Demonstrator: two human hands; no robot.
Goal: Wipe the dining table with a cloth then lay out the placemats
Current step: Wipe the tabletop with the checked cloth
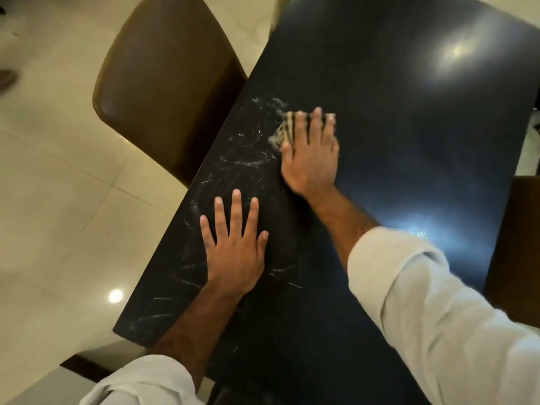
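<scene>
A dark glossy dining table [409,141] fills the middle of the view, with whitish smears and streaks on its left part. My right hand [311,153] presses flat on a striped beige cloth [285,128] near the table's middle; the cloth shows only past my fingers and thumb, blurred. My left hand [235,249] lies flat on the table nearer to me, fingers spread, with nothing in it. No placemats are in view.
A brown leather chair [163,83] stands at the table's left edge. Another chair's edge [523,244] shows at the right. Cream floor tiles [58,185] lie to the left. Ceiling lights reflect on the tabletop.
</scene>
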